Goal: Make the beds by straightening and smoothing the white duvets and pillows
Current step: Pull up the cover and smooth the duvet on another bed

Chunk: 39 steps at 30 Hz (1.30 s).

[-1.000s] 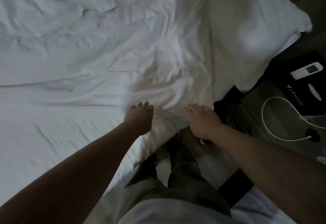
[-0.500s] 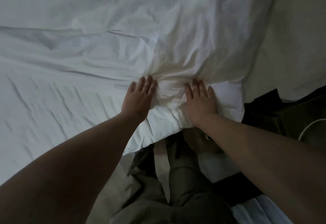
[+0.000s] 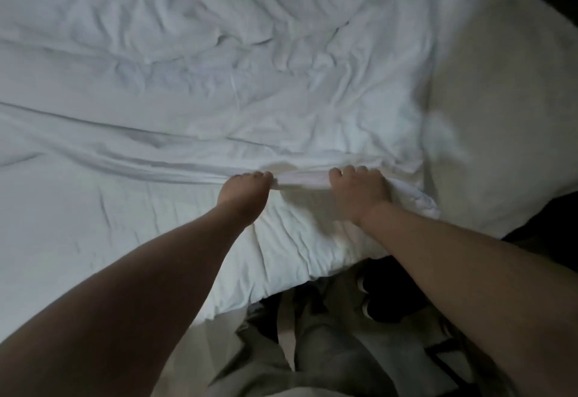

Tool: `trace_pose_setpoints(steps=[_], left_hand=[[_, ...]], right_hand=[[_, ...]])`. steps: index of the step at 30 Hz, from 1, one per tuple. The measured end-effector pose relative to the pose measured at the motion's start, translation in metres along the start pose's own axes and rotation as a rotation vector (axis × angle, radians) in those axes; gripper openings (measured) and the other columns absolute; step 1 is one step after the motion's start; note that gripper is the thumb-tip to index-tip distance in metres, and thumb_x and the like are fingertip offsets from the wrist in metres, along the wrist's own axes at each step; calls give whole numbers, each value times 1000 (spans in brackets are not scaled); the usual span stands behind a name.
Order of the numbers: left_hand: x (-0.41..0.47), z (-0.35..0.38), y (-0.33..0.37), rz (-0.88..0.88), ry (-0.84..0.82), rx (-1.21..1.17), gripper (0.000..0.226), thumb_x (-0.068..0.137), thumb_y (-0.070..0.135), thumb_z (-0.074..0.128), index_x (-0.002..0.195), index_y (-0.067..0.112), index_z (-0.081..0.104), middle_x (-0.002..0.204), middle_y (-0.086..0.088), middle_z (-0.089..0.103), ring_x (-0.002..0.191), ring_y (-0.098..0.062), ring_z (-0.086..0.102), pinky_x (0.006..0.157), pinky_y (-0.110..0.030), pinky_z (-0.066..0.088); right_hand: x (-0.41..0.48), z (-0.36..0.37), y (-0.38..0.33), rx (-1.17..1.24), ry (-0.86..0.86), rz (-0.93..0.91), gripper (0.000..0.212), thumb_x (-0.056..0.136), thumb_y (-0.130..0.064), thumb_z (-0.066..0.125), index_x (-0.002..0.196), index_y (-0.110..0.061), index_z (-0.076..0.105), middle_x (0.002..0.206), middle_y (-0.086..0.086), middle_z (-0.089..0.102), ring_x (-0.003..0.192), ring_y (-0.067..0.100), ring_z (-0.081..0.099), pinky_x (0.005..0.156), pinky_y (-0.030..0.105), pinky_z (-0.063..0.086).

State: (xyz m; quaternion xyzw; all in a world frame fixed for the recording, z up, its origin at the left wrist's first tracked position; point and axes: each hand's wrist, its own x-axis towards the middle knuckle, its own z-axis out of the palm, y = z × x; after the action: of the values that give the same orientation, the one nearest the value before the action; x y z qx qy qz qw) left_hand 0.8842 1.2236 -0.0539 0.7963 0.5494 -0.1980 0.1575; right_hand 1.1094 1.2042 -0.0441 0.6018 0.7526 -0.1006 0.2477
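The left hand's fingers [image 3: 261,175] are curled tight together over a bunched ridge of white cloth, only their knuckles showing, the tips hidden under the fold. The right hand's fingers [image 3: 350,172] are curled the same way, slightly apart from one another, hooked over the same ridge further right. A short taut strip of fabric runs between the left hand [image 3: 245,191] and the right hand [image 3: 359,193]. Neither thumb can be seen. The ridge is a gathered fold of the duvet [image 3: 187,68], which spreads away from the fingers across the upper and left part of the view, heavily creased, with a long fold running leftward from the left hand. Nearer than the hands lies smoother white bedding down to the bed's edge; whether that is the same duvet is unclear. A pillow [image 3: 500,108] lies just right of the right hand, cut off at the frame edge. Below, grey trousers [image 3: 328,349] and dark shoes [image 3: 381,299] are dim and hard to make out.
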Motion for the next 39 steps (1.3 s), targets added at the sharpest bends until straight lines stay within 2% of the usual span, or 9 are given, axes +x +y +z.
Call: trace_pose_setpoints(steps=[3, 11, 15, 19, 25, 29, 32, 36, 39], left_hand=[[-8, -57, -1, -50, 35, -19, 45, 97, 5, 33, 137, 19, 47, 126, -9, 60, 110, -33, 60, 88, -40, 49], [-12, -218, -11, -211, 267, 47, 41, 94, 3, 37, 130, 18, 50, 116, -12, 58, 104, -34, 59, 73, -37, 41], [-9, -280, -15, -218, 408, 44, 40, 95, 6, 39, 132, 19, 50, 115, -11, 59, 100, -32, 60, 73, -38, 47], [-3, -329, -16, -205, 506, 49, 43, 94, 6, 41, 133, 21, 51, 118, -10, 60, 102, -33, 60, 78, -40, 50], [27, -385, -24, -157, 617, 67, 45, 96, 8, 39, 139, 21, 49, 125, -10, 60, 110, -34, 59, 76, -38, 41], [61, -400, -28, -68, 661, 90, 42, 95, 7, 41, 134, 19, 50, 119, -10, 63, 105, -35, 62, 81, -41, 48], [99, -407, -36, 17, 697, 67, 40, 93, 5, 41, 131, 16, 51, 115, -11, 63, 101, -35, 63, 82, -41, 49], [161, -414, -58, 160, 741, 43, 37, 91, 2, 43, 125, 12, 51, 111, -13, 63, 95, -36, 63, 81, -42, 49], [218, -422, -79, 237, 762, -39, 30, 92, 3, 44, 121, 12, 48, 110, -14, 62, 96, -37, 62, 78, -45, 50]], right_hand=[[1, -58, 24, -62, 86, 38, 37, 95, -12, 51, 132, -14, 50, 123, 12, 62, 111, 33, 62, 87, 40, 46], [4, -215, 78, -89, 388, 53, 40, 83, -1, 56, 120, -15, 50, 113, 10, 64, 103, 33, 62, 83, 39, 44], [-5, -271, 104, -142, 549, 53, 39, 80, -1, 60, 115, -14, 51, 108, 9, 64, 99, 32, 62, 81, 40, 44], [-7, -312, 122, -168, 627, 90, 33, 86, -3, 57, 116, -15, 51, 109, 9, 64, 100, 32, 62, 84, 40, 44], [-3, -352, 145, -219, 702, 170, 38, 87, -6, 59, 122, -14, 47, 115, 10, 62, 102, 31, 61, 83, 40, 44], [13, -353, 157, -176, 717, 229, 36, 89, -5, 54, 123, -14, 47, 116, 11, 62, 104, 33, 62, 83, 40, 44], [42, -350, 165, -199, 755, 278, 35, 82, -7, 60, 116, -15, 53, 106, 10, 66, 94, 32, 65, 78, 37, 45], [92, -357, 175, -305, 765, 389, 27, 59, -6, 60, 83, -19, 65, 70, 4, 65, 60, 27, 62, 60, 29, 45], [145, -371, 191, -404, 866, 411, 18, 61, -6, 63, 72, -20, 62, 61, 4, 59, 53, 25, 58, 55, 27, 42]])
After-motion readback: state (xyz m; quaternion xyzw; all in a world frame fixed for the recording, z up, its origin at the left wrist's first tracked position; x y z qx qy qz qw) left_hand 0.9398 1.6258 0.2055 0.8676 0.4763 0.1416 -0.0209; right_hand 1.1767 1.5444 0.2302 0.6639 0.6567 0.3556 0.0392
